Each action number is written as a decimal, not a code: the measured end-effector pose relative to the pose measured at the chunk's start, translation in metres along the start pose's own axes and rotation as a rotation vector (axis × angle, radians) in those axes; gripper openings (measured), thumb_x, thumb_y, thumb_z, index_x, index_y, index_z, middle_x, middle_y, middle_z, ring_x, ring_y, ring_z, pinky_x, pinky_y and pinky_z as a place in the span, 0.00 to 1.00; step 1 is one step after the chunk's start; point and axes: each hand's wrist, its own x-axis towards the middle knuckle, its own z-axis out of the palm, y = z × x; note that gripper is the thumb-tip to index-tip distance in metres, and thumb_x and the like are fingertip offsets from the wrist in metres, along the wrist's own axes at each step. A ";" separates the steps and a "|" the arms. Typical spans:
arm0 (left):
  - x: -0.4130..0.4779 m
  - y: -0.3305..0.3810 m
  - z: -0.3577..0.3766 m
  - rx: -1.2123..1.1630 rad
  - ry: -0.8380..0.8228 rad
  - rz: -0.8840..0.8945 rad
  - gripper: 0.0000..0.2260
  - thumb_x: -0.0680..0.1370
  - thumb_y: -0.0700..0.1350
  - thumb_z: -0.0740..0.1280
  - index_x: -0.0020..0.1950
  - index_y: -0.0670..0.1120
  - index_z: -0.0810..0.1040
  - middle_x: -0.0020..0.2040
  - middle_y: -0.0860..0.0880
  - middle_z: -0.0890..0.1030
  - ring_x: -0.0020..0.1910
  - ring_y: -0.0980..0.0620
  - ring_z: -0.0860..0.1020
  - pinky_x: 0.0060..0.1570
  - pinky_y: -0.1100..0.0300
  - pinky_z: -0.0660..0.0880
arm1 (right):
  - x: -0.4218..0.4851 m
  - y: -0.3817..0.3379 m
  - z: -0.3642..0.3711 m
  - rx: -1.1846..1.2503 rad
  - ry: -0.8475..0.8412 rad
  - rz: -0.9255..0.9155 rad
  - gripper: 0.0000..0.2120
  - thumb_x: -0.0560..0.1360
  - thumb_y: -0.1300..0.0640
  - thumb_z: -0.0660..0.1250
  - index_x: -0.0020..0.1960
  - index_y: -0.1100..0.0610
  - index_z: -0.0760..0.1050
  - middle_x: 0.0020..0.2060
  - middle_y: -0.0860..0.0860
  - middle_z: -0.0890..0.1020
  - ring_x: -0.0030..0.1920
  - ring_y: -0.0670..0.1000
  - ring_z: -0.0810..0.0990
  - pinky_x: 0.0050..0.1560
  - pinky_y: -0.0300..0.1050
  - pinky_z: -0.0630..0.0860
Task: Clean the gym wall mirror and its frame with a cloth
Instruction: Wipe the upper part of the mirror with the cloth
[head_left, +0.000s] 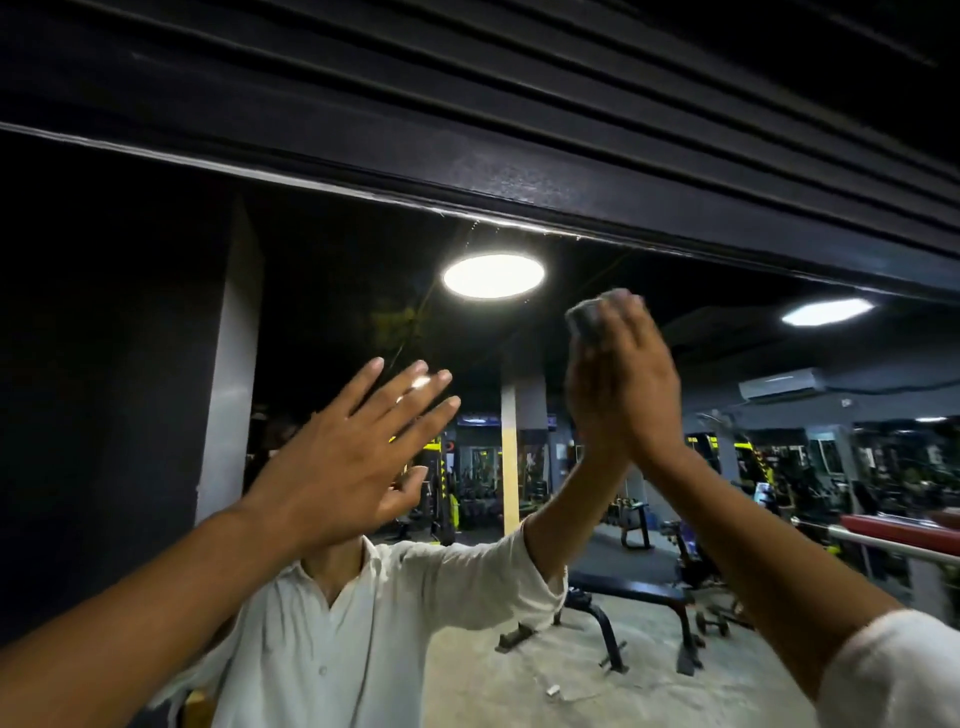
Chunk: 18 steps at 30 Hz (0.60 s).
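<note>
Two hands are raised to the mirror. The left hand, centre-left, is laid flat with fingers spread. The right hand, right of centre, is pressed straight-fingered against the grey cloth. The frame runs lengthwise just above, nearer that hand.

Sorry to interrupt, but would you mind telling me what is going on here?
A person is cleaning the wall mirror. The right hand presses a grey cloth against the glass high up, just below the dark frame. The left hand is open with fingers spread, lower down by the glass, holding nothing.
</note>
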 end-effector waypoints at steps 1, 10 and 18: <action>-0.002 0.002 0.000 -0.008 -0.004 -0.013 0.33 0.83 0.58 0.55 0.86 0.45 0.60 0.86 0.41 0.59 0.85 0.41 0.58 0.80 0.36 0.59 | -0.001 0.006 -0.002 0.036 0.062 0.191 0.26 0.85 0.61 0.59 0.82 0.50 0.62 0.81 0.53 0.63 0.82 0.53 0.61 0.80 0.58 0.65; -0.006 0.016 -0.005 -0.031 -0.029 -0.073 0.34 0.83 0.57 0.56 0.86 0.42 0.59 0.87 0.40 0.56 0.86 0.40 0.55 0.81 0.34 0.56 | -0.139 -0.058 -0.015 0.163 -0.323 -0.133 0.29 0.84 0.50 0.53 0.84 0.53 0.61 0.85 0.45 0.49 0.85 0.46 0.46 0.83 0.56 0.56; -0.024 -0.027 -0.007 -0.025 -0.041 0.062 0.33 0.84 0.61 0.55 0.86 0.46 0.60 0.86 0.41 0.57 0.85 0.41 0.57 0.81 0.35 0.58 | -0.094 -0.108 0.010 0.195 -0.045 0.183 0.29 0.84 0.55 0.55 0.85 0.49 0.58 0.84 0.46 0.52 0.85 0.50 0.51 0.82 0.58 0.60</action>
